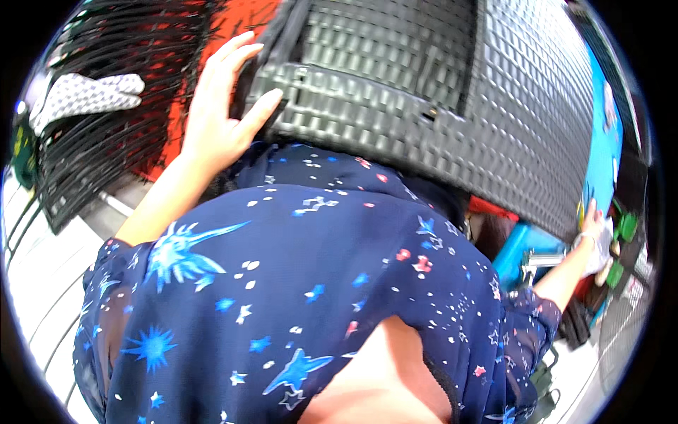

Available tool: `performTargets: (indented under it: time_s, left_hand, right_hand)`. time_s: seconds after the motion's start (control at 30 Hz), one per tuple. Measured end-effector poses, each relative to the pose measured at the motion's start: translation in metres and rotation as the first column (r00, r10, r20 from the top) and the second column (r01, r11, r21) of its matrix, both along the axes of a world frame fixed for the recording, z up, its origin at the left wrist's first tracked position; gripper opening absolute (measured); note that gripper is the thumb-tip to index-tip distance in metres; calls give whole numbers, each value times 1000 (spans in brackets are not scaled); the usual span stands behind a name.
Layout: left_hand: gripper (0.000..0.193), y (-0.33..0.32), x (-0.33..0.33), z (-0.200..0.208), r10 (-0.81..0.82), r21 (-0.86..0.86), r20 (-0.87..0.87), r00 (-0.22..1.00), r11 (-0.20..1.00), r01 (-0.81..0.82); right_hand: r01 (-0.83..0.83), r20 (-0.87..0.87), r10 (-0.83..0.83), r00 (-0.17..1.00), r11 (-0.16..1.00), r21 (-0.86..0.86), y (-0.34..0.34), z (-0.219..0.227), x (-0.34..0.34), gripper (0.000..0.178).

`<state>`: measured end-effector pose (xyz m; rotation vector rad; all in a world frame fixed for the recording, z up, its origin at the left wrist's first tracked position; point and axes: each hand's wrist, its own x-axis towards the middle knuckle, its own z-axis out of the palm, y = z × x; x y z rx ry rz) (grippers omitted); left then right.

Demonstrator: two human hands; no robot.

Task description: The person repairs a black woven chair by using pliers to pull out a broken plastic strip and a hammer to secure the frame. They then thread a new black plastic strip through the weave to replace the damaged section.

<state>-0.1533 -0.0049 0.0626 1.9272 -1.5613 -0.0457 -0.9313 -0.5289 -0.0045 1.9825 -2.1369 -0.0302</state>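
Note:
A large black woven wicker piece [367, 113] stretches across the top of the head view, close in front of my body. My left hand [222, 113] lies along its left edge, fingers stretched out and thumb spread apart toward the woven rim. Far to the right, my right hand [592, 225] reaches past the piece's lower right corner. Its fingers are small and partly hidden beside a whitish, crumpled thing [602, 244], so I cannot make out whether it grips anything.
Many loose black strands [120, 42] hang at the left, near a red surface [240, 18]. A white-and-grey checked glove [92, 97] lies among them. At the right are a blue surface [604, 134], a metal fitting [542, 260] and green objects [624, 226].

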Motion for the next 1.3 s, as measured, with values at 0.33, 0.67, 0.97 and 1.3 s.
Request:
performTargets:
  time_s: [0.33,0.67,0.97,1.3]
  left_hand:
    - [51,19,-25,-14,211,54,-704,678,968,-245]
    - [48,10,-16,-21,135,-3,-754,642,978,-210]
    - [46,22,-13,-20,191,61,-660,727,978,-201]
    - [46,18,-13,-27,175,4,-664,727,973,-230]
  right_hand:
    - [-914,537,843,30,241,-326,240,130,483,24]
    - [-976,538,816,-209,-139,-168,349,85,633,57]
    - [-990,361,925,-115,-137,36,358,104,635,48]
    - [-972,565,792,-230,-215,-93,355,97,640,56]
